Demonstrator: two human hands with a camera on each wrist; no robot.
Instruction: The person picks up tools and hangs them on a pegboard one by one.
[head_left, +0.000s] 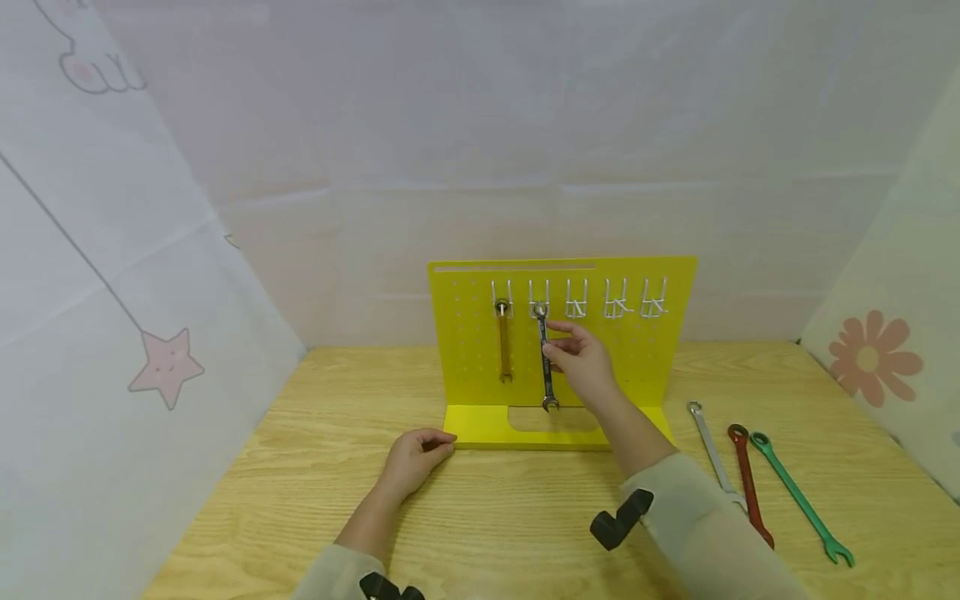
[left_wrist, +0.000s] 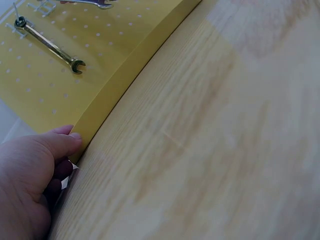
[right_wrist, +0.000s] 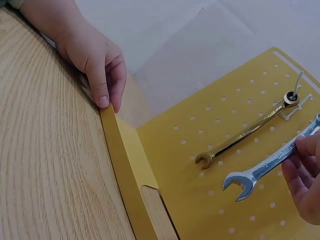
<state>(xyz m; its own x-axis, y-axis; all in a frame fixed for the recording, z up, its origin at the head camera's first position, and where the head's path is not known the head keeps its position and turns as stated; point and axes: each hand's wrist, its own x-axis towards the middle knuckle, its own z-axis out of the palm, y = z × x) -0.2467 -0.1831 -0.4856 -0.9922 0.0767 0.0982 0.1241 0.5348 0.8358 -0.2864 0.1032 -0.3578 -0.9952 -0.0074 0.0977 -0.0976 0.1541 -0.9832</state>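
My right hand (head_left: 585, 362) pinches a silver combination wrench (head_left: 546, 358) between thumb and fingers. The wrench hangs open end down in front of the yellow pegboard (head_left: 472, 333), its ring end overlapping the second hook from the left. In the right wrist view its shaft (right_wrist: 272, 161) slants past the fingertips. On the leftmost hook hangs a gold wrench (head_left: 504, 346), also seen in the left wrist view (left_wrist: 49, 44). At the left front corner of the pegboard's base (head_left: 480, 429), my left hand (head_left: 416, 458) pinches the edge, thumb on the front lip.
Three more white hooks (head_left: 617, 300) line the board to the right. Beside the right forearm lie a silver wrench (head_left: 712, 446), a red wrench (head_left: 747, 479) and a green wrench (head_left: 798, 492) on the wooden table (head_left: 300, 500). Pale cloth (head_left: 450, 125) encloses the table behind.
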